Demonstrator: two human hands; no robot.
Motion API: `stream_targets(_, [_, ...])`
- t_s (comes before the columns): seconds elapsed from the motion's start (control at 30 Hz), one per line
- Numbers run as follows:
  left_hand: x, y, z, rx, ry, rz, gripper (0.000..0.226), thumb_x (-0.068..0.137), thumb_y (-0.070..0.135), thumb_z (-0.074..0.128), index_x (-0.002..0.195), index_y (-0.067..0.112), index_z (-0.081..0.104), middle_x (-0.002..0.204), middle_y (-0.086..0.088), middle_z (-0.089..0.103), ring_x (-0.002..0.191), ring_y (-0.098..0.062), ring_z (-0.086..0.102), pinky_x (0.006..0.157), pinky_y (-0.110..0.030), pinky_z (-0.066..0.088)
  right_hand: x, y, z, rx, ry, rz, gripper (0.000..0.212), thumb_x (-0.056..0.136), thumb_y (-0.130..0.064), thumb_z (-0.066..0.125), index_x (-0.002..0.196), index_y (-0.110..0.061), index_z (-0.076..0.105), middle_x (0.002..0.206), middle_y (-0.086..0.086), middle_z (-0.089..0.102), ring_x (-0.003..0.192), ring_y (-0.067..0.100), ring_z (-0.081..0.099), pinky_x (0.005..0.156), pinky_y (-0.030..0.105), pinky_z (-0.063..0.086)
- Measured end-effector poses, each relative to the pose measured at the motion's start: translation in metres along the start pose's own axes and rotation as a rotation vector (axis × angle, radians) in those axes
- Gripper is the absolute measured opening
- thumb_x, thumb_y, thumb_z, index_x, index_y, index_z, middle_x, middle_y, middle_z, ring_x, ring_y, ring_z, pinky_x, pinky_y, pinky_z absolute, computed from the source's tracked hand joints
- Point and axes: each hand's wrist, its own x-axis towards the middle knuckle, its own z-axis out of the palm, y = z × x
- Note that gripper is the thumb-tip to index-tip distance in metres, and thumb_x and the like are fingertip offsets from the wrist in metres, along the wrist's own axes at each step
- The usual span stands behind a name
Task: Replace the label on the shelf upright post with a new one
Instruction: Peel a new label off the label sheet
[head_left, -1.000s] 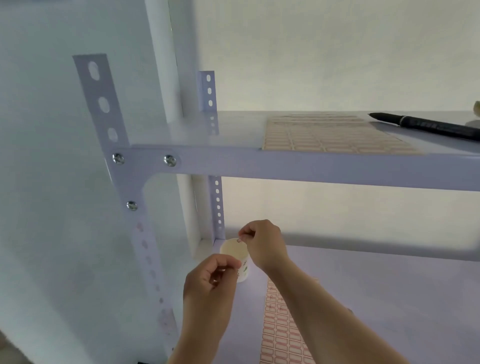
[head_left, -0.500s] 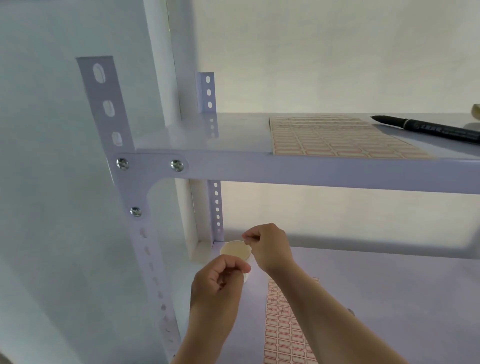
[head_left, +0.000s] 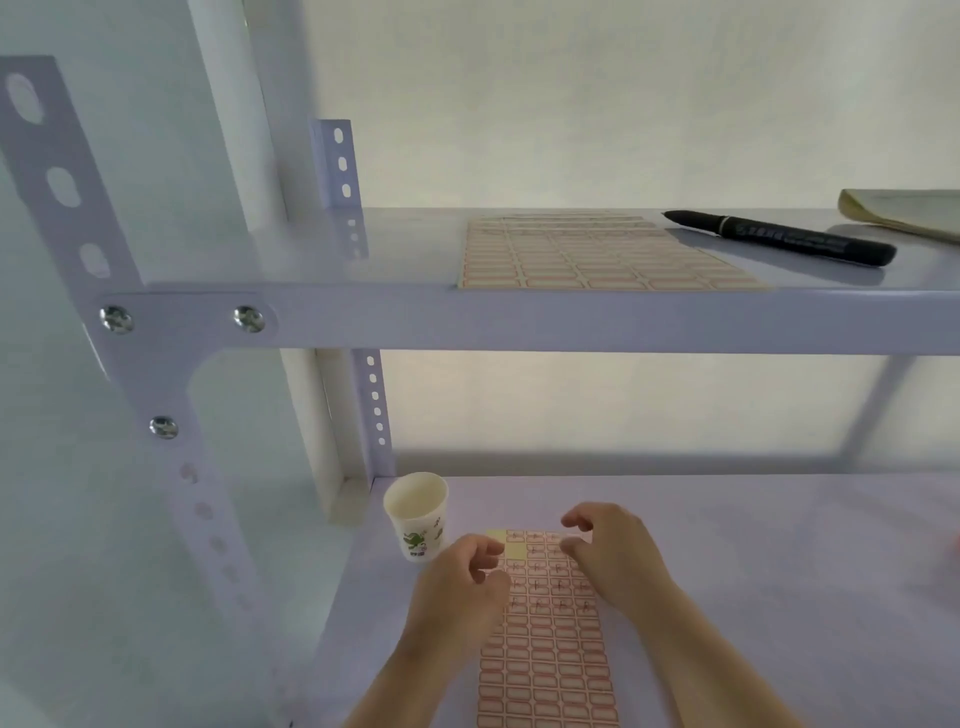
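Both our hands hover over the label sheet (head_left: 545, 623) on the lower shelf (head_left: 779, 571), left hand (head_left: 462, 587) and right hand (head_left: 608, 556) half curled, holding nothing. We should lift one label's corner with a fingernail and peel slowly, then carry it to the post (head_left: 171, 415).

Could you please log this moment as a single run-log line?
left hand: open over label sheet | right hand: open over sheet top | cup: upright, left of sheet | marker: upper shelf

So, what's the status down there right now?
Both hands, left and right, over the label sheet, holding nothing visible. Two labels gone from its top corner. Cup beside, not blocking.
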Motion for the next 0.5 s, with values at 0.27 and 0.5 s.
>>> stream_targets(0.27, [0.01,0.012,0.018,0.12,-0.026,0.027,0.055,0.088,0.019,0.055,0.142,0.021,0.044,0.11,0.009,0.063,0.087,-0.003,0.063,0.059,-0.009,0.044,0.001,0.002,0.011,0.036,0.0,0.047,0.052,0.081,-0.028,0.074,0.129,-0.017,0.058,0.125,0.004,0.066,0.118,0.02,0.059,0.098,0.031,0.046])
stream_targets(0.5, [0.013,0.01,0.015,0.088,-0.014,0.014,0.053,0.089,0.016,0.056,0.141,0.024,0.045,0.109,0.011,0.053,0.089,0.0,0.057,0.07,-0.014,0.047,0.003,0.002,0.009,0.117,0.004,0.066,0.056,0.077,-0.032,0.079,0.126,-0.016,0.06,0.111,0.001,0.069,0.102,0.016,0.064,0.093,0.031,0.052])
